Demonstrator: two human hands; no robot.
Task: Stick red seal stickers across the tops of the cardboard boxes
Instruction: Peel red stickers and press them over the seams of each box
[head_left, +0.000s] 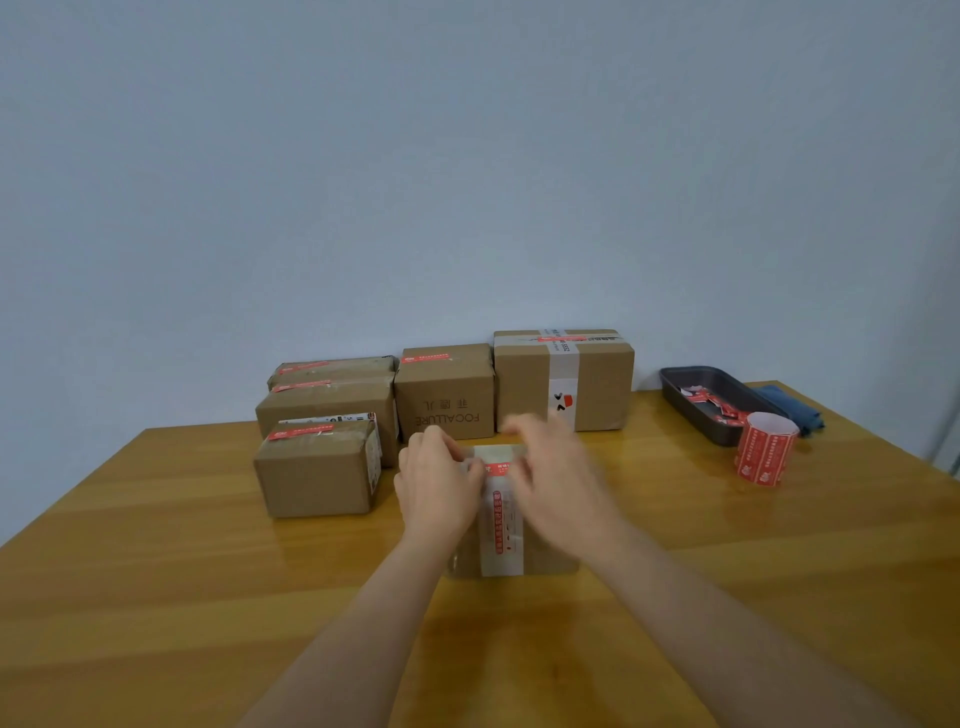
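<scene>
Two hands sit on the near cardboard box (511, 525) at table centre, a red seal sticker (497, 469) showing between them across its far top edge. Box mostly hidden by hands and forearms; only a white tape strip with a red band down its middle and bits of brown side show. Right hand (558, 480) is motion-blurred, fingers curled over the sticker's right end, exact grip cannot be told. Left hand (439, 480) has fingers bent, tips pinching or pressing the sticker's left end. At 12 o'clock, a row of sealed boxes: a FOCALLURE box (445, 397), a taller taped box (563, 379) at 1 o'clock, stacked boxes (330, 395) at 11 o'clock with a small box (317, 467) in front, each with a red sticker on top. At 2 o'clock a sticker roll (764, 449) stands upright, just beside a dark tray (691, 376) holding red scraps; blue cloth (792, 405) behind it. Wooden table (156, 571) cut off at bottom.
</scene>
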